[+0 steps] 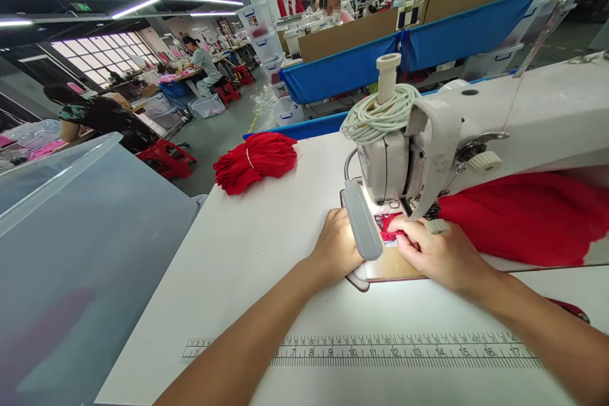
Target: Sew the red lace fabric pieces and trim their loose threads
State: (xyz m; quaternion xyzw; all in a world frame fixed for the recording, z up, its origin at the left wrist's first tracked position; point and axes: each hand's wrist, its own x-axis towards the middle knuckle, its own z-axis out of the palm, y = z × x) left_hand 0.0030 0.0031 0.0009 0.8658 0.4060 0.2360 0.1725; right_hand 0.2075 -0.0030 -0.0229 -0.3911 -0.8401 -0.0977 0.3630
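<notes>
A white sewing machine point(533, 101) stands on the right of the table. Under its needle area shows a small piece of red fabric point(391, 227), lit from above. My right hand point(442, 257) has its thumb and index finger closed on the right edge of that piece. Left of the needle, my left hand point(337, 246) rests on the machine bed; a grey lamp point(364, 222) covers its fingers, so I cannot see their grip. A larger spread of red fabric point(523, 219) lies behind my right hand, beneath the machine arm.
A tied bundle of red fabric point(257, 162) lies at the table's far left edge. Printed ruler marks point(352, 352) run along the near side of the white table point(247, 260). A large translucent bin point(95, 266) stands at left. Other people sit at machines beyond.
</notes>
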